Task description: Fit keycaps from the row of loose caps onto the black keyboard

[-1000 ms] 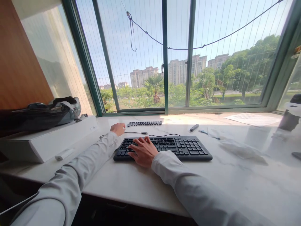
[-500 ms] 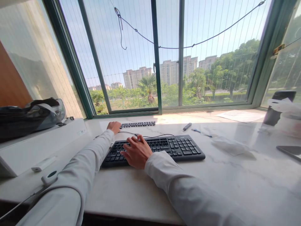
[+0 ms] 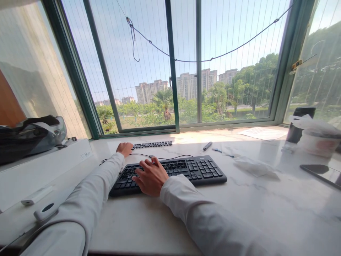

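A black keyboard [image 3: 197, 174] lies on the white marble-patterned counter. Over its left half rests my right hand [image 3: 151, 177], palm down with fingers spread, covering some keys. Some dark gaps show among the keys near its fingers. Beyond the keyboard, a low strip of small black pieces, seemingly loose keycaps [image 3: 153, 144], lies in rows. My left hand [image 3: 124, 149] is at the left end of those rows, fingers bent and close together. Its fingertips are hidden, so anything pinched there cannot be made out. A thin black cable [image 3: 170, 157] runs behind the keyboard.
Right of the keycaps lie a small grey tool [image 3: 207, 146], a thin blue-tipped tool [image 3: 223, 153] and a clear plastic bag [image 3: 255, 166]. Farther right are paper [image 3: 262, 133], a phone [image 3: 323, 172] and a bagged tub [image 3: 318, 140]. A white box [image 3: 71, 153] with a black bag stands left.
The whole view has shifted, so everything sits slightly farther left and lower. Both hands keep nearly the same place relative to the keyboard and the keycaps.
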A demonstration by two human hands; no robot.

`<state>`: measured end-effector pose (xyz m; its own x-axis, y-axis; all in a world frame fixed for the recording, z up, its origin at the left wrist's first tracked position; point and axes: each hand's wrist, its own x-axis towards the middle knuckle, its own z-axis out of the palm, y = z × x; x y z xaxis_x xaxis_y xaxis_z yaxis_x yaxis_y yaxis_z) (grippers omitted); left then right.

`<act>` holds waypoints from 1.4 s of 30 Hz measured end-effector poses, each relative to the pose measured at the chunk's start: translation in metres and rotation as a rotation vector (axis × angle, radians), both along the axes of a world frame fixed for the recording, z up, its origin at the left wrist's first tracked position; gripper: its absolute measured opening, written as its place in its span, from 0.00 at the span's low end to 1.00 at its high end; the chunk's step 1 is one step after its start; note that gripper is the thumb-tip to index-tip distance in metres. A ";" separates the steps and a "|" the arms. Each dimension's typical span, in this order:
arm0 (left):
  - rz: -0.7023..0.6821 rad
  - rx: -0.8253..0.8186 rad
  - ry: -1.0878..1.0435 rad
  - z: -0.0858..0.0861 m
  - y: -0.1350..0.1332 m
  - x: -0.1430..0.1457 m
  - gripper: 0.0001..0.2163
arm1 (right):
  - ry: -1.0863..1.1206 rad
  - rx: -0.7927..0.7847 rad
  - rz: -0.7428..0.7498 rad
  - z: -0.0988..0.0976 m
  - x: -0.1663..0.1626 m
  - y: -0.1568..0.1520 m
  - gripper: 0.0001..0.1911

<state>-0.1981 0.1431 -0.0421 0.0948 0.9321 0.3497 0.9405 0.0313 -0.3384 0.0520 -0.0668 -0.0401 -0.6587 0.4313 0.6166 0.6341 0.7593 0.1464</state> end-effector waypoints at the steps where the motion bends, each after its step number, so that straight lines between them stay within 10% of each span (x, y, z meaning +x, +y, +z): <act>1: -0.007 -0.001 0.004 0.000 0.000 0.001 0.09 | -0.006 0.005 -0.003 0.000 0.000 0.000 0.19; 11: -0.073 0.050 -0.004 0.025 -0.024 0.013 0.14 | 0.012 0.016 -0.034 0.001 0.000 0.000 0.18; 19: -0.390 0.322 -0.147 0.065 -0.108 0.065 0.17 | 0.094 -0.001 -0.264 0.009 0.009 0.006 0.17; 30: -0.723 0.530 -0.014 0.024 -0.149 0.080 0.14 | 0.174 0.048 -0.429 0.005 0.029 0.032 0.21; 42: -0.902 0.520 0.119 0.026 -0.157 0.087 0.15 | 0.045 0.062 -0.362 0.004 0.025 0.031 0.16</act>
<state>-0.1106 -0.0135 -0.0158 0.7399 0.2362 0.6299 0.6490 -0.4969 -0.5761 0.0766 -0.0358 -0.0359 -0.4416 0.5926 0.6736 0.8671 0.4748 0.1507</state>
